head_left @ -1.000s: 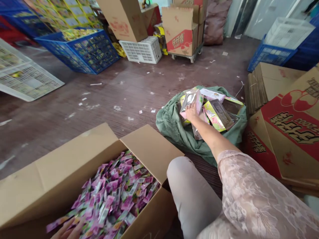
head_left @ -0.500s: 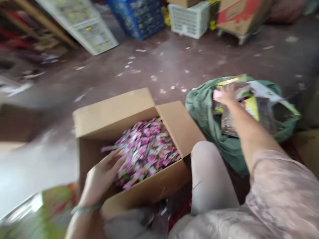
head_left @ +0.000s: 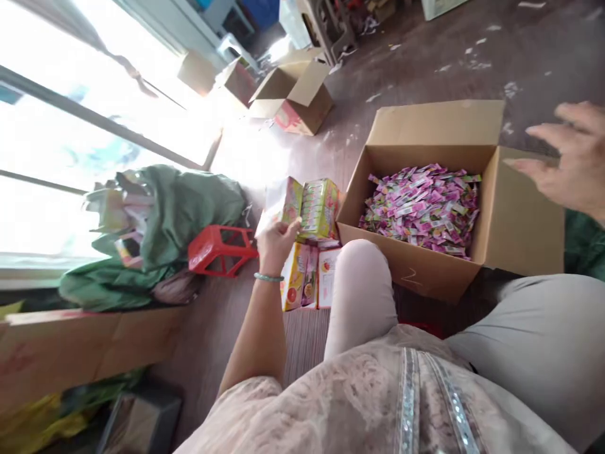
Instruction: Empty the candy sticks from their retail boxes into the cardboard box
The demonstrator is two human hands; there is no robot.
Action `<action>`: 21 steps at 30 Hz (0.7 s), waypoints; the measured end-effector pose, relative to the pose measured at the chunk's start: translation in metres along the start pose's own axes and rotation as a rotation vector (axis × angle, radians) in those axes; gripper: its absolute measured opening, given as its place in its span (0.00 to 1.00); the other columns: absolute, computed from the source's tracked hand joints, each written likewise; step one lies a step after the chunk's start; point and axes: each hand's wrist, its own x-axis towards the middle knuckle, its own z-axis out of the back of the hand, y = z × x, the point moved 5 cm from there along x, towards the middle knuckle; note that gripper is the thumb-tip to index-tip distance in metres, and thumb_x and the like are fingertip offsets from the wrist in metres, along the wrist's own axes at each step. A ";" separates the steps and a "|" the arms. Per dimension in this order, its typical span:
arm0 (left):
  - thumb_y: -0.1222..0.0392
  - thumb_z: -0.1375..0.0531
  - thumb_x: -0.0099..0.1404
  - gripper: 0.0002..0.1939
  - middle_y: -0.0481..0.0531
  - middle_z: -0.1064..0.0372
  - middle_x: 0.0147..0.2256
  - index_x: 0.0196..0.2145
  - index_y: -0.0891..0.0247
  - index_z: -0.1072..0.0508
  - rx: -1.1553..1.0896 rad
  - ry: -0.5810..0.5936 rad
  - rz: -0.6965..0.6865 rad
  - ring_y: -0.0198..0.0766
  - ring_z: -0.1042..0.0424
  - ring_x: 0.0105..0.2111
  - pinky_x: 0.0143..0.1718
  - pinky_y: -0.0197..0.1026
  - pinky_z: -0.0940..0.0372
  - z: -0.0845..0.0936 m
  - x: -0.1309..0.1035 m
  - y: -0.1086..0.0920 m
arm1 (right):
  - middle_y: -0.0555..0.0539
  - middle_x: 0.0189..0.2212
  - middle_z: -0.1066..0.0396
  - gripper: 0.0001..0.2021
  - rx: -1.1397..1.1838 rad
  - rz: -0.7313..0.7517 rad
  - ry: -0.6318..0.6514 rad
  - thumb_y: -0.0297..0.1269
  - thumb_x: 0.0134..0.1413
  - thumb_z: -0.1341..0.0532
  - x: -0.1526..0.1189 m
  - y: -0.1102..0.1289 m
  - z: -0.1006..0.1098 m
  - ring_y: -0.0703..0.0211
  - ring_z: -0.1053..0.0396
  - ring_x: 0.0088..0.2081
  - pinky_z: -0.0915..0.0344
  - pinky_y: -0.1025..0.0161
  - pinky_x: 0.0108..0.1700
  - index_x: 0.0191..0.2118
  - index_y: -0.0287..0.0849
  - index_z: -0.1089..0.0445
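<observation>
Purple sachets (head_left: 423, 211) between left hand (head_left: 275, 243) and right hand (head_left: 574, 164), left at yellow-green packaging (head_left: 320, 207), grip unclear, right's fingers spread

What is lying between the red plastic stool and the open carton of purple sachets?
In the head view, printed boxes and the left hand lie between the red plastic stool and the carton.

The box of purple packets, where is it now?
In the head view, the box of purple packets is right of centre, with yellow-green packs beside it on the left and the right hand near its right flap.
</observation>
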 end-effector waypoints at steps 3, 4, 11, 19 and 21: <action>0.42 0.38 0.67 0.20 0.56 0.26 0.28 0.25 0.60 0.27 0.186 0.292 0.140 0.51 0.24 0.37 0.38 0.45 0.38 -0.052 -0.045 0.047 | 0.28 0.66 0.33 0.41 0.184 0.174 0.103 0.70 0.68 0.46 0.004 0.081 -0.019 0.38 0.33 0.68 0.32 0.44 0.65 0.62 0.34 0.25; 0.44 0.37 0.67 0.18 0.58 0.24 0.30 0.27 0.60 0.25 0.194 0.346 0.171 0.52 0.23 0.39 0.39 0.46 0.38 -0.070 -0.060 0.055 | 0.28 0.66 0.32 0.36 0.223 0.184 0.121 0.64 0.70 0.42 0.000 0.100 -0.028 0.39 0.32 0.67 0.33 0.43 0.67 0.62 0.34 0.25; 0.41 0.34 0.66 0.35 0.71 0.29 0.57 0.61 0.69 0.30 0.122 -0.034 0.187 0.61 0.33 0.62 0.64 0.53 0.40 -0.049 -0.064 0.105 | 0.29 0.57 0.24 0.24 0.404 0.148 0.143 0.54 0.71 0.42 -0.051 0.129 -0.089 0.42 0.24 0.59 0.28 0.49 0.65 0.53 0.39 0.20; 0.33 0.30 0.59 0.57 0.82 0.39 0.65 0.72 0.72 0.44 0.116 -0.098 0.137 0.73 0.41 0.66 0.67 0.64 0.47 0.026 0.087 0.116 | 0.34 0.44 0.18 0.29 0.460 0.004 0.036 0.69 0.65 0.47 -0.038 0.104 -0.117 0.37 0.19 0.46 0.23 0.45 0.50 0.41 0.52 0.19; 0.33 0.26 0.51 0.62 0.83 0.43 0.67 0.72 0.69 0.42 0.097 0.014 0.195 0.78 0.43 0.68 0.65 0.68 0.46 0.005 0.117 0.105 | 0.35 0.45 0.18 0.24 0.485 0.026 0.061 0.63 0.67 0.46 -0.040 0.112 -0.121 0.36 0.20 0.49 0.23 0.42 0.54 0.42 0.54 0.19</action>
